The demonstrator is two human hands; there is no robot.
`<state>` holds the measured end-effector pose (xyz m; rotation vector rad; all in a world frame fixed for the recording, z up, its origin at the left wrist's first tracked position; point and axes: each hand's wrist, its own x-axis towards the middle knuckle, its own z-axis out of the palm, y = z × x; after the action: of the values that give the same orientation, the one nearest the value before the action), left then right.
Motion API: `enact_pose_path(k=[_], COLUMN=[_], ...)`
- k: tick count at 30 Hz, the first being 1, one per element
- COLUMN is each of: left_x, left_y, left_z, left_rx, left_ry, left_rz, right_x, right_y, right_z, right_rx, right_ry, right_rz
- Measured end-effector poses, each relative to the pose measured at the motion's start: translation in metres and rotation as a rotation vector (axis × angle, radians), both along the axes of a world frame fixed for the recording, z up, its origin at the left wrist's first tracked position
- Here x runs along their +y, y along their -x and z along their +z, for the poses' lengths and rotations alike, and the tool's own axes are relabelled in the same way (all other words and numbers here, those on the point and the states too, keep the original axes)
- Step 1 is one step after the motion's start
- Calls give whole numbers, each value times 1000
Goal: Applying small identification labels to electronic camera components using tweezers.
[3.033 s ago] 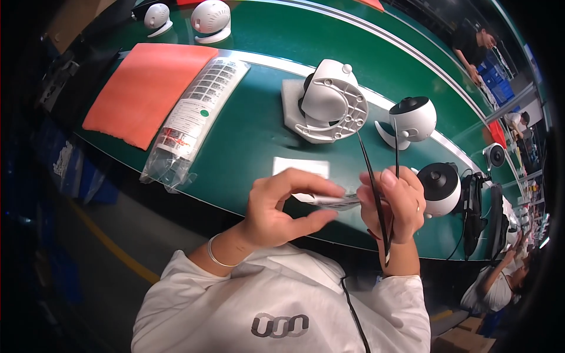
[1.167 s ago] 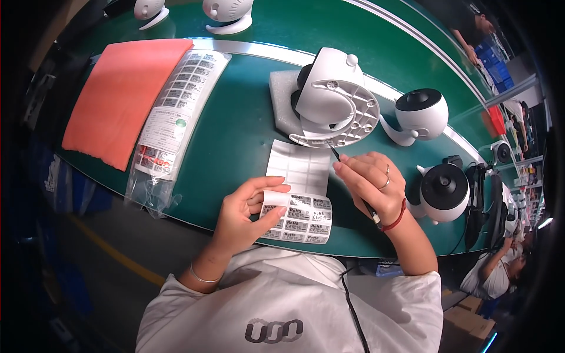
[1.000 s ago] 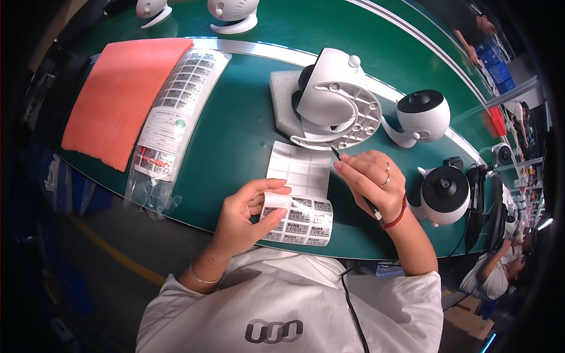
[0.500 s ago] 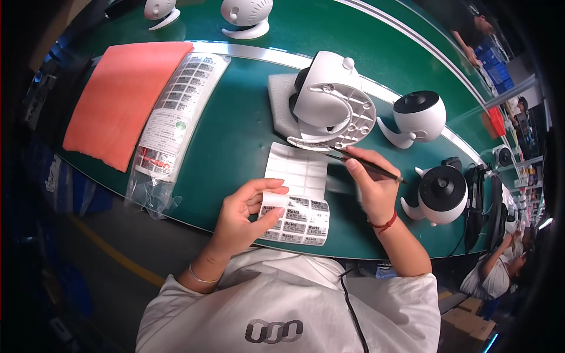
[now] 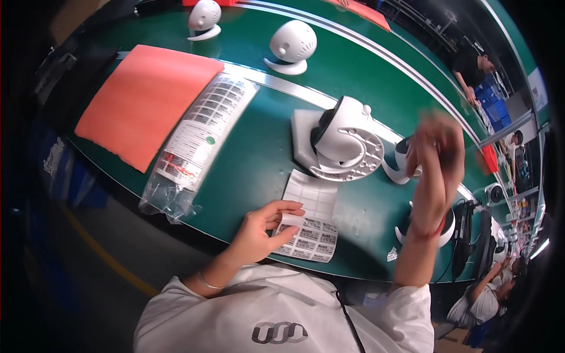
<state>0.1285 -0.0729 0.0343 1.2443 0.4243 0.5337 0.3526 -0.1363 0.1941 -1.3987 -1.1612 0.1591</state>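
Observation:
My left hand point(image 5: 256, 235) pinches the left side of a label sheet point(image 5: 307, 250), thumb on top, at the table's near edge. Rows of printed grey labels cover its near part; the far part shows pale cells. Just beyond the sheet, a white round-bodied device point(image 5: 347, 126) lies tipped with its ribbed base underside facing me, against a pale foam block point(image 5: 302, 141). My right hand point(image 5: 438, 150) is raised at the right, smeared by motion, in front of a second white device point(image 5: 395, 169). Its fingers, and anything in them, cannot be made out.
An orange foam sheet point(image 5: 147, 100) and a plastic bag of label sheets point(image 5: 203, 138) lie at the left. Two more white devices point(image 5: 292, 48) stand beyond the metal rail. Another device point(image 5: 448, 228) is partly behind my right forearm. A co-worker point(image 5: 471, 73) is at the far right.
My right hand has swung up and right from beside the tipped device, where it held tweezers. The left hand stays on the label sheet. The whole view has shifted.

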Motion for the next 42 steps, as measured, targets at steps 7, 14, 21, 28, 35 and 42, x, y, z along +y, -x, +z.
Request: enact_pose_path(k=[7, 14, 21, 28, 35, 42], left_x=[-4, 0, 1, 3, 4, 5], left_y=[0, 5, 5, 10, 12, 5], left_z=[-2, -6, -6, 2, 6, 4], left_rx=[-43, -37, -28, 32, 98, 87], left_ry=[-31, -87, -258, -344, -371, -310], left_rz=[-15, -11, 73, 29, -11, 25], right_x=[112, 119, 180, 217, 226, 232], right_y=[-86, -114, -206, -197, -164, -111], right_z=[-1, 21, 1, -86, -77, -99], right_rx=[-651, -395, -828, -644, -434, -806], right_ry=[1005, 894, 840, 608, 89, 509], right_rz=[440, 510, -654, -958, -665, -547])
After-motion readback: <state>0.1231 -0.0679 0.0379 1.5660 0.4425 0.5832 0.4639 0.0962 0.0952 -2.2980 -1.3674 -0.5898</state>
